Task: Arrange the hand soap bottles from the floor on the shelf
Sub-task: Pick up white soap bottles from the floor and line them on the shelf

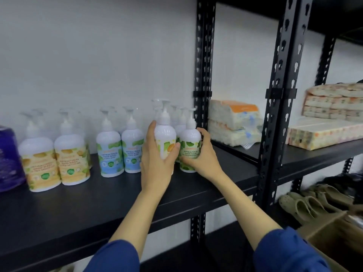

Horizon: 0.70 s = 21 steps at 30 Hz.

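My left hand [157, 154] grips a white pump bottle with a yellow-green label [165, 134], held upright just above the black shelf [98, 203]. Beside it my right hand [200, 156] is wrapped round a green-label hand wash bottle [190, 146] that stands on the shelf. More green-label bottles [179, 122] stand behind these, partly hidden. Two blue "cool mint" bottles [119, 152] stand to the left. Further left are two orange-label bottles [56, 160], with others behind them.
A purple pack [9, 158] sits at the shelf's far left. Black slotted uprights [279, 95] divide this bay from the right one, which holds tissue packs [233, 122]. Beige clogs [306, 203] lie on a lower shelf. A cardboard box [334, 232] is at bottom right.
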Available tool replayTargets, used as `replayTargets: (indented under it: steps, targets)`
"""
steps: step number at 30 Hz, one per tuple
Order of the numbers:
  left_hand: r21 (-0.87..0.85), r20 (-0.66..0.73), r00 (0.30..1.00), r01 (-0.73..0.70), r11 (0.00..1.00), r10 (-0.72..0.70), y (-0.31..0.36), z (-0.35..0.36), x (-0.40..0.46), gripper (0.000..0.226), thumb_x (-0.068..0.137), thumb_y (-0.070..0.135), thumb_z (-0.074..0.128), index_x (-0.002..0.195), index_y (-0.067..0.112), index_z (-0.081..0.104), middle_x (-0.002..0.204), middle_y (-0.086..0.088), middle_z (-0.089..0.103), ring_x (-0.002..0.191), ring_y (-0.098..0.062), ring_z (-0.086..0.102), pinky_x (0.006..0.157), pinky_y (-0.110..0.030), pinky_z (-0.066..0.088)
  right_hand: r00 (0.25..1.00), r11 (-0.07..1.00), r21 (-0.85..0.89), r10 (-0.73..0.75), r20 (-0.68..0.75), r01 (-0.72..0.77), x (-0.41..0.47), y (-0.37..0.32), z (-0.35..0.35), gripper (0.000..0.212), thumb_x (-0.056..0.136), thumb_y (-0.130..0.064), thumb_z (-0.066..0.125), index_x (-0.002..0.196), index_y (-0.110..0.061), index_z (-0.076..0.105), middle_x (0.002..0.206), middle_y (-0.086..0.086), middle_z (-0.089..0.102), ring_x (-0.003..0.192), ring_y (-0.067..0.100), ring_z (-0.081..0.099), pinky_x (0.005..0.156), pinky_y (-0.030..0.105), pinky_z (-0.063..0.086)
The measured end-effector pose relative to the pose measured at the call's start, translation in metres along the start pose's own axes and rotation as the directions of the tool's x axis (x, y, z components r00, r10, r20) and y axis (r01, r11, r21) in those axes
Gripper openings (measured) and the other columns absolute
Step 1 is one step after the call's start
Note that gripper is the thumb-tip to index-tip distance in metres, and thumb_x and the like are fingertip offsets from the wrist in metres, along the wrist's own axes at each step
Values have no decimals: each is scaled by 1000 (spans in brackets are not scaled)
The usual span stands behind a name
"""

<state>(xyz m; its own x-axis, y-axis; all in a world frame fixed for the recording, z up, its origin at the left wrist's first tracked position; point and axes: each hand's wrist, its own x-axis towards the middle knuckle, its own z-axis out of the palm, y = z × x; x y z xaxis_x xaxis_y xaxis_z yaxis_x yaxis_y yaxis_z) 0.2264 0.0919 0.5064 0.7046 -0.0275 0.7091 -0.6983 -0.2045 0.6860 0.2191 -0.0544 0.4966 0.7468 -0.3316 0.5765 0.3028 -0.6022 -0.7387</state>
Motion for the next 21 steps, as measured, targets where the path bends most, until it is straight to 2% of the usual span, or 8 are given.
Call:
replayTargets:
  steps: [2,6,9,15,18,21]
  targets:
    - [-5,-9,1000,6,1000,-7,-1,0,1,76,87,37,64,145,41,17,146,5,37,128,-17,42,101,-38,42,1000,1000,-8,10,-2,-10,-1,1,0,86,66,-31,80,127,-50,22,124,-9,51,107,15,56,87,44,52]
    - [-56,-39,999,22,998,-24,-3,0,0,76,86,35,65,145,40,18,143,6,38,124,-11,42,95,-26,36,1000,1000,3,23,10,-23,0,2,-1,92,70,-25,76,140,-40,18,128,-5,51,107,17,57,91,45,51]
    - [-71,-62,998,30,997,-34,-1,0,0,75,86,34,66,145,39,19,140,9,39,117,-4,39,91,-22,34,999,999,24,24,25,-24,-1,2,-3,94,73,-19,74,145,-36,15,130,-4,51,109,15,56,92,38,50]
    - [-77,-91,995,42,996,-49,-2,0,0,75,86,34,66,145,39,20,142,5,40,122,-11,44,90,-24,36,999,999,39,27,45,-29,-1,1,-4,102,70,-16,78,147,-34,13,125,-7,52,106,12,56,88,30,49]
    - [-68,-99,994,36,997,-42,-2,0,0,75,87,34,66,146,37,20,143,7,39,118,-5,41,90,-22,33,999,999,40,25,44,-27,-1,2,-4,101,71,-17,79,146,-35,14,124,-8,52,106,12,56,88,29,49]
    - [-67,-100,994,32,997,-39,-1,-1,-1,74,87,33,65,146,36,20,141,8,39,113,-1,38,88,-21,33,998,998,54,28,61,-31,0,2,-4,100,73,-13,77,146,-34,13,123,-7,51,105,12,56,81,21,47]
